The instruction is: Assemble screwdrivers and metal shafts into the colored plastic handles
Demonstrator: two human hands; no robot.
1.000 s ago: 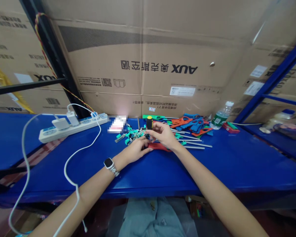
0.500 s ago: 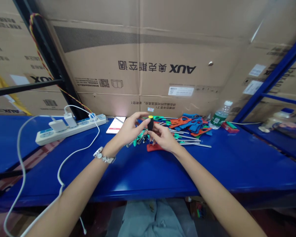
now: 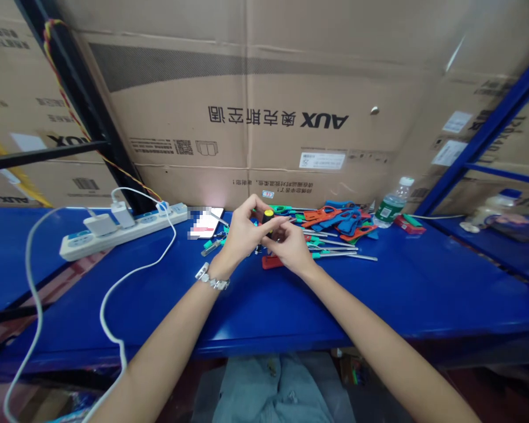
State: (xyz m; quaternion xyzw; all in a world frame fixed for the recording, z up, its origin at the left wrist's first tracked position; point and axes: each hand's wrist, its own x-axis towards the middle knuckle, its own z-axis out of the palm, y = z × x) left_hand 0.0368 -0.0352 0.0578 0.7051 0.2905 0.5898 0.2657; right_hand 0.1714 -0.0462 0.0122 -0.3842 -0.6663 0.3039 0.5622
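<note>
A small screwdriver with a black handle and yellow cap [image 3: 268, 214] stands upright between my hands. My left hand [image 3: 245, 230] is closed on its handle, with the thumb lying across the front. Lower down, my right hand [image 3: 291, 248] has its fingers pinched together just below the handle; what they hold is hidden. Under the right hand's fingers lies a red plastic piece [image 3: 271, 262], partly covered. Around both hands are several metal rods with green ends [image 3: 335, 254]. Small green and dark bits by the left fingers are too small to tell.
Orange and blue plastic pieces [image 3: 346, 222] are heaped at the right, near a water bottle [image 3: 390, 205] and a red box [image 3: 409, 224]. At the left are a phone [image 3: 205, 224], a power strip [image 3: 127, 229] and a loose white cable [image 3: 132, 272]. A large carton [image 3: 247, 135] stands behind.
My left hand has shifted right and its fingers have closed further round the screwdriver handle, covering more of it. My right hand has barely moved.
</note>
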